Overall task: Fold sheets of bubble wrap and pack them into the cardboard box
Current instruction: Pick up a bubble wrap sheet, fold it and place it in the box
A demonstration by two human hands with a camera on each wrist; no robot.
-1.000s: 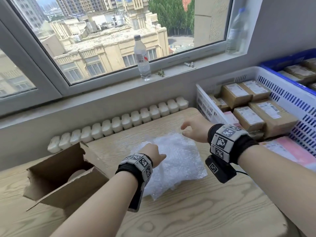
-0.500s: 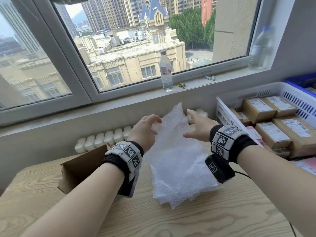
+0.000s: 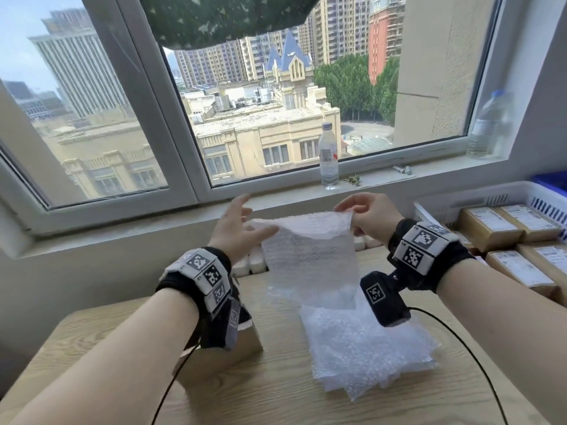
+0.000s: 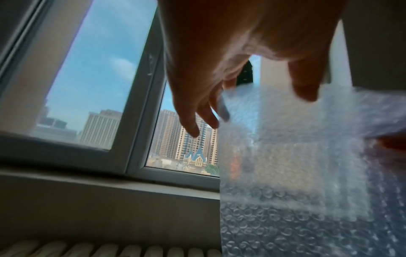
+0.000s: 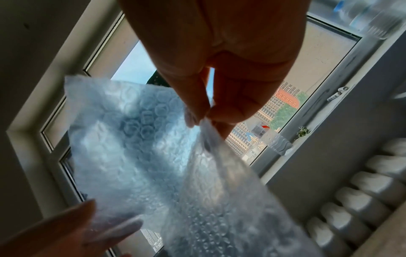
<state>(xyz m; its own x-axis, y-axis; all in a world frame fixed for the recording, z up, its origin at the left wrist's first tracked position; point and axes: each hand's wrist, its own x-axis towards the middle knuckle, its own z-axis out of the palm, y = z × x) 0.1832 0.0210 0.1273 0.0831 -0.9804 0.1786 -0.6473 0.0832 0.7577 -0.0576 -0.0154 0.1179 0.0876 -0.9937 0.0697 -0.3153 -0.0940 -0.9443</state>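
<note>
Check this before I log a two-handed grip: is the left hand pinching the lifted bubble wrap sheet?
No. The left hand has straight, spread fingers beside the bubble wrap sheet.

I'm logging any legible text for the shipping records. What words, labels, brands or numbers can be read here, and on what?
Nothing is legible.
Parcel labels: printed text, too small and blurred to read.
Bottle label: blurred, no brand readable.
Wristband markers: black-and-white code patterns, no letters or numbers.
Bubble wrap: no print.

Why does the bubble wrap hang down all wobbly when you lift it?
The bubble wrap sheet is probably floppy: it droops from the right hand pinching one corner. It likely weighs little, since that pinch holds it. It looks thin; window light shows through.
</note>
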